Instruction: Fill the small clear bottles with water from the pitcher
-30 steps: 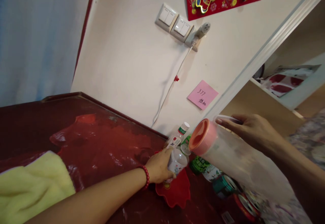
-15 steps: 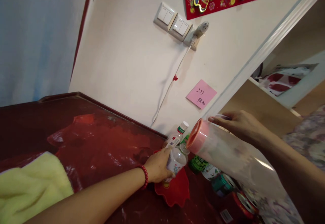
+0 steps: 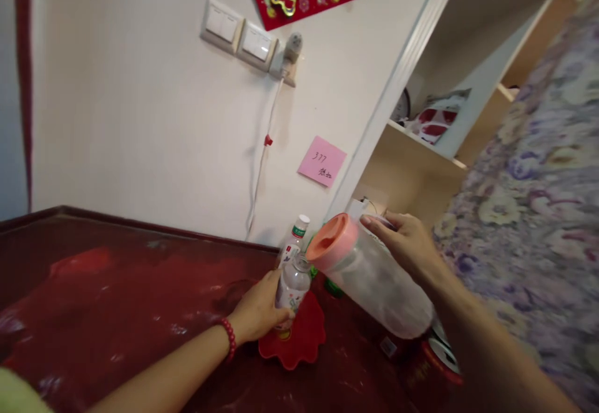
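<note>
- The red table (image 3: 116, 313) fills the lower left, glossy under a clear cover; everything below is placed against the red flower-shaped coaster (image 3: 294, 341) near its back edge.
- Flowered cloth (image 3: 538, 213) rises well to the right of the coaster, with open shelves (image 3: 421, 145) behind it.
- Up the wall above the coaster: a pink sticky note (image 3: 322, 161), a white cable (image 3: 262, 163) and a pair of switches (image 3: 238, 32).
- Now the big one: the clear pitcher (image 3: 374, 276) with its pink lid (image 3: 330, 241) hangs tilted above and right of the coaster, lid end leaning toward the bottle mouth.
- The right hand (image 3: 407, 244) is wrapped round the pitcher's handle near the top. The wall is frosted and I can't read how full it is. It looks like thin stiff plastic, light when empty and front-heavy when tipped, so the handle is the safe grip, perhaps with support under the base.
- The left hand (image 3: 257, 313) is closed on the small clear bottle (image 3: 292, 288), fingers round the lower body, a red bead bracelet (image 3: 229, 338) at the wrist.
- That bottle stands upright on the coaster, cap off as far as I can tell. It looks like thin, squashy plastic, light and easy to tip, so a hold low on the labelled body seems best.
- Just behind the coaster stands a capped white bottle (image 3: 297, 238).
- To its right, partly hidden under the pitcher, green-labelled things show, with a red tin (image 3: 435, 369) further right.
</note>
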`<state>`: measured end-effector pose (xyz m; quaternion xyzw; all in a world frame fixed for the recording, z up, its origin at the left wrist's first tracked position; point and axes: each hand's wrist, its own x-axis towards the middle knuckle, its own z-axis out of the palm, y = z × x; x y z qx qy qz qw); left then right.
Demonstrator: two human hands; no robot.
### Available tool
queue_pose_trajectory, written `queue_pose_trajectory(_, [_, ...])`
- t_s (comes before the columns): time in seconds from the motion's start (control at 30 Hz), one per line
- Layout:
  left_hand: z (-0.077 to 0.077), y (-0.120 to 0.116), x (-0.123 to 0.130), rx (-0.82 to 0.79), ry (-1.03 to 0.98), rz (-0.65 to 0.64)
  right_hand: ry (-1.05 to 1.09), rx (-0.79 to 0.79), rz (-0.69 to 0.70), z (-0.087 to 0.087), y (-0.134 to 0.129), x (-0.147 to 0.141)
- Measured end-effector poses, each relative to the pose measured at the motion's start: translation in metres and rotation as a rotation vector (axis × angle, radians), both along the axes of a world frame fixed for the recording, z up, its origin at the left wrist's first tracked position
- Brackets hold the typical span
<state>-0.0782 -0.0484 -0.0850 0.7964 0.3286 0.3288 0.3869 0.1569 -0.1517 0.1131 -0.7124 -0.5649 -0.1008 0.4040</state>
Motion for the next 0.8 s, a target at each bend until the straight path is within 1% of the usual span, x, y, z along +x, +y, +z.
queue_pose_trajectory(0.1, [-0.003, 0.005, 0.001, 0.006, -0.024, -0.011, 0.135, 0.176, -0.037, -0.033, -0.015, 0.016])
queue_pose_trajectory(0.23, [-0.007, 0.010, 0.003, 0.031, -0.048, -0.030, 0.333, 0.338, -0.114, -0.085, -0.030, 0.032])
queue_pose_trajectory(0.33, [-0.008, 0.011, 0.003, 0.046, -0.042, -0.023, 0.454, 0.435, -0.165, -0.122, -0.036, 0.037])
queue_pose_trajectory(0.43, [-0.008, 0.012, 0.003, 0.045, -0.028, -0.024, 0.556, 0.521, -0.188, -0.153, -0.037, 0.036])
queue_pose_trajectory(0.53, [-0.010, 0.014, 0.003, 0.042, -0.045, -0.020, 0.645, 0.592, -0.181, -0.179, -0.033, 0.035])
queue_pose_trajectory(0.6, [-0.012, 0.017, 0.002, 0.055, -0.058, -0.010, 0.690, 0.626, -0.153, -0.194, -0.028, 0.035])
queue_pose_trajectory(0.7, [-0.017, 0.024, 0.003, 0.083, -0.057, -0.001, 0.727, 0.663, -0.093, -0.211, -0.022, 0.036])
queue_pose_trajectory(0.8, [-0.020, 0.029, 0.003, 0.118, -0.052, 0.000, 0.741, 0.681, -0.045, -0.223, -0.017, 0.038])
